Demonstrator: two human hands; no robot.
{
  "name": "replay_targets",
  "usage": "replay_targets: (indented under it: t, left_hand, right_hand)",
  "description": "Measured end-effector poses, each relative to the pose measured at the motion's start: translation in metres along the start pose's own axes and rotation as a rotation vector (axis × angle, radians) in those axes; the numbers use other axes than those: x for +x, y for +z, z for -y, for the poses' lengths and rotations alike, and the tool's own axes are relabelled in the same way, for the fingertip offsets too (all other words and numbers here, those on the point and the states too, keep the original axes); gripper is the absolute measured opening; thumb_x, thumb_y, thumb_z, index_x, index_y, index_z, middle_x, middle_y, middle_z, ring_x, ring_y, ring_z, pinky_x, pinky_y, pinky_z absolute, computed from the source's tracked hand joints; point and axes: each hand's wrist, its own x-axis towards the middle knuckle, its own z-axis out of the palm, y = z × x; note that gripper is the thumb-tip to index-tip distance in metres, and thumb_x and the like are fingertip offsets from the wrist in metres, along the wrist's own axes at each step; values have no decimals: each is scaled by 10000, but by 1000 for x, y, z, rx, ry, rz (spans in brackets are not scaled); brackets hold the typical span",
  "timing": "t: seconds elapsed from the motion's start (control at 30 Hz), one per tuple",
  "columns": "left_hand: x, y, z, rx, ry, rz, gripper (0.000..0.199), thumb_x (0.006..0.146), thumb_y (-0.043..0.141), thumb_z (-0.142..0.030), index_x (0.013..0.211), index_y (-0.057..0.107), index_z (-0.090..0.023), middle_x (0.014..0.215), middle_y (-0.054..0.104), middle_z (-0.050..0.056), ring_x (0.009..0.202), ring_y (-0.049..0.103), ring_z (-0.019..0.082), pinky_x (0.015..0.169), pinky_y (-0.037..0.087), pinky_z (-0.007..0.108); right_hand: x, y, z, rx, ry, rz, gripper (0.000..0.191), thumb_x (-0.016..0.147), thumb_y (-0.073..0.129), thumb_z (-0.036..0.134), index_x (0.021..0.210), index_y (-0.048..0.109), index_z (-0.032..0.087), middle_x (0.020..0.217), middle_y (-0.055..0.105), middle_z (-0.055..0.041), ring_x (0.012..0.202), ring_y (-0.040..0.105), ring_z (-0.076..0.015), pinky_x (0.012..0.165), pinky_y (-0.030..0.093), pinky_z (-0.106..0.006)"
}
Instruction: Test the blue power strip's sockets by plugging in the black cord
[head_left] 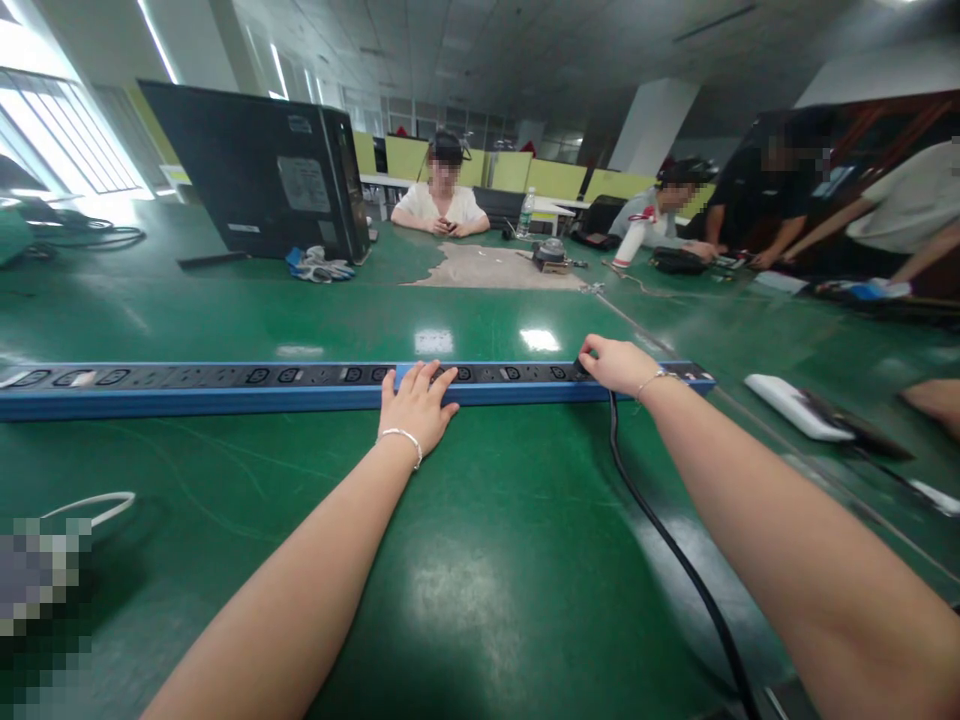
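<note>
A long blue power strip (330, 397) with black sockets lies crosswise on the green table. My left hand (418, 400) rests on its middle, fingers spread and flat over the sockets. Toward the strip's right end, my right hand (616, 366) pinches a black plug (580, 368) at the socket face. Whether the plug is seated in a socket is hidden by the fingers. From beneath that hand a black power cord (652, 510) hangs over the strip's front edge and runs down to the lower right.
A black computer case (255, 180) stands at the back left, gloves (320, 265) beside it. Across the table sits a person (442, 195); others work at the right. A white device (796, 407) lies right of the strip. The green tabletop (480, 560) extends in front.
</note>
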Motion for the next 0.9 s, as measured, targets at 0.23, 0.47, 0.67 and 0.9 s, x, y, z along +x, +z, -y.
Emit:
replay_targets:
  t: [0.23, 0.47, 0.67, 0.9]
  left_hand:
    - [0, 0, 0, 3, 1, 2, 483, 877, 414, -430, 1352, 400, -338, 1448, 410, 25, 1328, 338, 239, 1092, 146, 533]
    - [0, -2, 0, 11, -10, 19, 486, 877, 416, -425, 1356, 390, -341, 1457, 396, 19, 1334, 328, 234, 1102, 134, 521]
    - [0, -4, -1, 15, -11, 33, 492, 875, 419, -417, 1359, 388, -338, 1456, 396, 18, 1336, 328, 238, 1105, 132, 522]
    - [0, -3, -1, 18, -1, 18, 488, 876, 419, -407, 1358, 394, -332, 1450, 405, 23, 1331, 337, 241, 1103, 135, 523]
  right_hand:
    - [4, 0, 2, -47, 8, 3, 334, 866, 364, 362, 1061, 600, 232, 994, 684, -110, 877, 639, -255, 736, 449, -336]
    - [16, -2, 6, -33, -14, 70, 305, 834, 425, 357, 1020, 624, 219, 1029, 676, -108, 906, 630, -250, 751, 453, -331]
    - [16, -4, 11, -26, 7, 72, 293, 827, 454, 364, 1010, 639, 230, 1015, 683, -93, 913, 631, -239, 772, 460, -334]
    - [17, -3, 10, -20, -8, 63, 292, 825, 461, 360, 1003, 646, 222, 1005, 680, -101, 905, 630, -237, 766, 458, -325]
